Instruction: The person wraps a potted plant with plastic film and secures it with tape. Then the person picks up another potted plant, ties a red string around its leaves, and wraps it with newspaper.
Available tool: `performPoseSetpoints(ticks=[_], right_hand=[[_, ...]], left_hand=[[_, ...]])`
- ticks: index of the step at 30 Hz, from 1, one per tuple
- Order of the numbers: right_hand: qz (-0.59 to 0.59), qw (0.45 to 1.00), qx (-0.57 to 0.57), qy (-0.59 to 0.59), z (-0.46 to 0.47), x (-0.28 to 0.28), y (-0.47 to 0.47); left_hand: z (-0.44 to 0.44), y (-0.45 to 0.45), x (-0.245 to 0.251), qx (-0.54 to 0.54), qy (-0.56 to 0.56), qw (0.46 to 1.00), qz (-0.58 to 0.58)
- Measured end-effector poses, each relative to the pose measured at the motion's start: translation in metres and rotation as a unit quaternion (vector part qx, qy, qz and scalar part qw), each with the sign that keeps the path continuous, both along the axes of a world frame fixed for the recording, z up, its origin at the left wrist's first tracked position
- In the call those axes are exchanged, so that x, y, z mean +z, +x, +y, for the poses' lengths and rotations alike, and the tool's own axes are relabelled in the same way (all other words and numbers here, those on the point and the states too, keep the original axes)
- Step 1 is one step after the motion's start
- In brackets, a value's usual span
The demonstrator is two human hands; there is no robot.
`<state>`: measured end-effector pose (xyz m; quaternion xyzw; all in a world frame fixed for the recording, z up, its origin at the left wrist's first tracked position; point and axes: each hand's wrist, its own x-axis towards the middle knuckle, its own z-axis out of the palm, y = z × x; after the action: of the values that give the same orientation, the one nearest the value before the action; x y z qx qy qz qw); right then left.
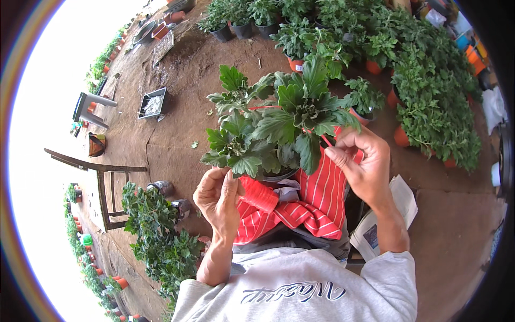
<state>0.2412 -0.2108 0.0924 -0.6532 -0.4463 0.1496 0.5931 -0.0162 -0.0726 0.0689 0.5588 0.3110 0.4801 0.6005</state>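
A leafy potted plant (281, 120), likely a chrysanthemum, stands in front of me in a dark pot (279, 175), mostly hidden by leaves. My right hand (364, 161) pinches a strand of red plastic twine (326, 141) at the plant's right side. More red twine crosses behind the upper leaves. At the lower left leaves, my left hand (219, 197) has thumb and fingers drawn together; whatever is between them is hidden. Just beside that hand, a roll of red plastic twine (260, 195) rests on a red striped cloth (322, 177) over my lap.
Potted plants crowd the right (434, 108) and far side (261, 14). To the left are a chair (108, 193), a stool (94, 108), a black tray (153, 104) and more plants (161, 241). Folded newspaper (368, 237) lies by my right forearm.
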Motion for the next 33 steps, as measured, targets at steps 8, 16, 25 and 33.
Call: performPoseSetpoints(ticks=[8,16,25,33], right_hand=[[-0.117,0.987,-0.031,0.106,0.021,0.001,-0.028],[-0.197,0.968,0.062,0.141,0.032,0.006,-0.026],[-0.164,0.976,0.09,0.109,0.035,0.007,-0.033],[-0.18,0.973,0.093,0.108,0.036,0.005,-0.032]], left_hand=[[-0.026,0.029,0.001,0.046,0.07,0.993,0.081],[-0.007,0.014,0.0,0.085,0.101,0.989,0.065],[-0.005,0.004,0.025,0.161,0.198,0.955,0.154],[-0.018,0.001,0.007,0.112,0.253,0.914,0.298]])
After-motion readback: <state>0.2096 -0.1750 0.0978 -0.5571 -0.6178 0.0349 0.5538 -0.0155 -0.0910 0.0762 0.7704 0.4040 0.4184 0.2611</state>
